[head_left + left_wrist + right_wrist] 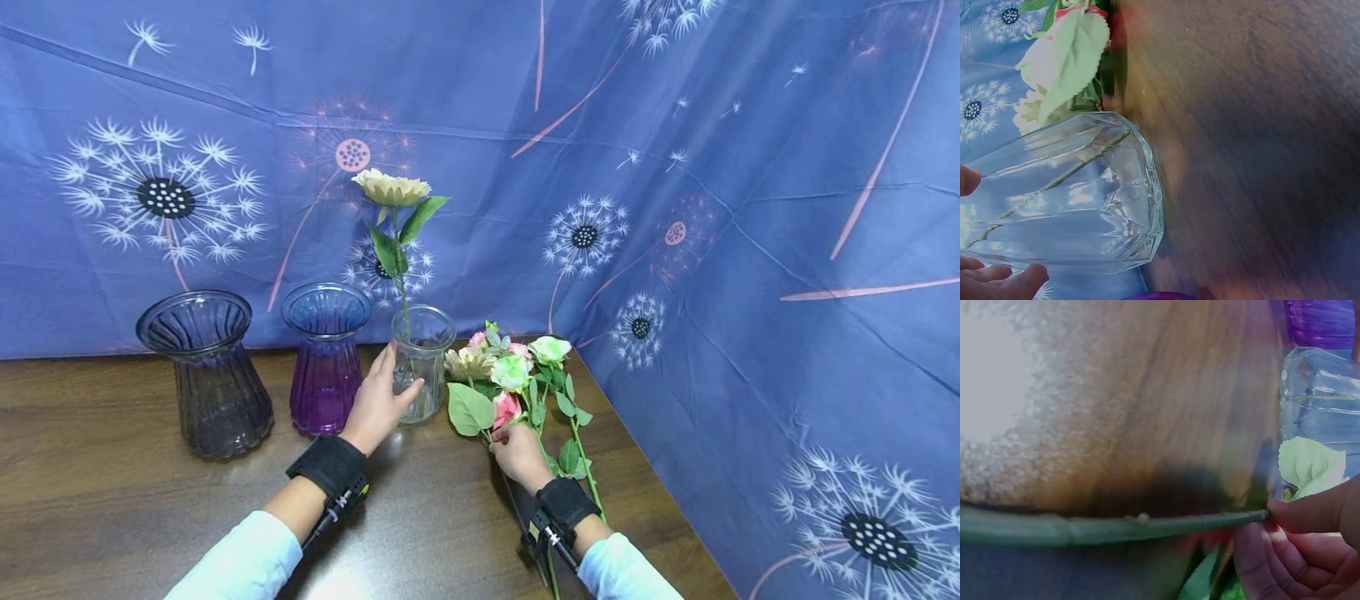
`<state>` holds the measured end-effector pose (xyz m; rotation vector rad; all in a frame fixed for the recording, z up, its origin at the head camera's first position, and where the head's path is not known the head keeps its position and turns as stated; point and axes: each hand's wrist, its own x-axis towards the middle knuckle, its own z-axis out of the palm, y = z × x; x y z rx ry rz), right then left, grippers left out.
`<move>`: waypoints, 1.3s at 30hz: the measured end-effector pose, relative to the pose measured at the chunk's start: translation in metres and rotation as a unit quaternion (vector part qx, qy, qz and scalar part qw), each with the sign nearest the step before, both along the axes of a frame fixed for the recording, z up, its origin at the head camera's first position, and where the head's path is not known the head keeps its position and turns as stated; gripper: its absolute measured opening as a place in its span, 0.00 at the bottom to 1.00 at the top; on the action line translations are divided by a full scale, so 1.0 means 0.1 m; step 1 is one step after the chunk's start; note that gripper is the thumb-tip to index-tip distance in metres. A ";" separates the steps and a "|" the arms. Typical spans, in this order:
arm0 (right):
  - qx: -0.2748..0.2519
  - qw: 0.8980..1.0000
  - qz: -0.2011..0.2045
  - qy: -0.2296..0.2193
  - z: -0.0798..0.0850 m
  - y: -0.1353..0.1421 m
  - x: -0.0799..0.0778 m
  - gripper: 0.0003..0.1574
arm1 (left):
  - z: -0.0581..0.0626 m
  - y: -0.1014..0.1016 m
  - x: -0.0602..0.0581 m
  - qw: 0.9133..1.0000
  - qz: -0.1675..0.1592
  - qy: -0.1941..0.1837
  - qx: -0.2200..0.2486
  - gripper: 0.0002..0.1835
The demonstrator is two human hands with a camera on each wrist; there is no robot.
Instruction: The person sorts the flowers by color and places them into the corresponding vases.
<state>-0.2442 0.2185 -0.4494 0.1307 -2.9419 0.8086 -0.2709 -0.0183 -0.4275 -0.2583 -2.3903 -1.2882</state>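
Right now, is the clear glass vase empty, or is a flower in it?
Not empty: the clear glass vase holds one cream flower, whose stem shows inside it in the left wrist view.

Gap now btwn L hand (379,402) & R hand (522,456), over tbl (431,504); purple vase (326,383) blocks L side, flowers (512,372) block R!

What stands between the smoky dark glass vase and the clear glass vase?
In the head view, a ribbed purple-and-blue glass vase stands between them; the left hand also lies there, touching the clear glass vase.
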 end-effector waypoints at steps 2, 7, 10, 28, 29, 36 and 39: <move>-0.009 1.000 -0.003 0.005 0.03 0.00 0.00 0.03 | 0.01 0.00 0.00 1.000 0.000 0.000 -0.001 0.43; -0.027 0.999 0.001 0.017 0.15 0.00 -0.01 0.04 | 0.03 0.00 -0.01 1.000 -0.003 -0.001 0.000 0.42; -0.037 0.999 -0.006 0.014 0.23 0.00 -0.01 0.06 | 0.04 0.01 -0.01 1.000 -0.002 0.003 0.000 0.42; -0.113 0.984 -0.047 0.133 1.01 -0.05 -0.10 0.12 | 0.00 0.00 -0.01 1.000 0.000 0.007 -0.004 0.41; -0.117 0.981 -0.049 0.144 1.06 -0.06 -0.12 0.12 | 0.00 0.00 -0.01 1.000 0.000 0.008 -0.004 0.41; -0.148 0.967 -0.049 0.200 1.37 -0.10 -0.19 0.12 | -0.01 0.01 -0.01 1.000 0.003 0.014 -0.005 0.41; -0.155 0.963 -0.049 0.217 1.47 -0.14 -0.20 0.13 | -0.01 0.01 -0.01 1.000 0.003 0.017 -0.003 0.41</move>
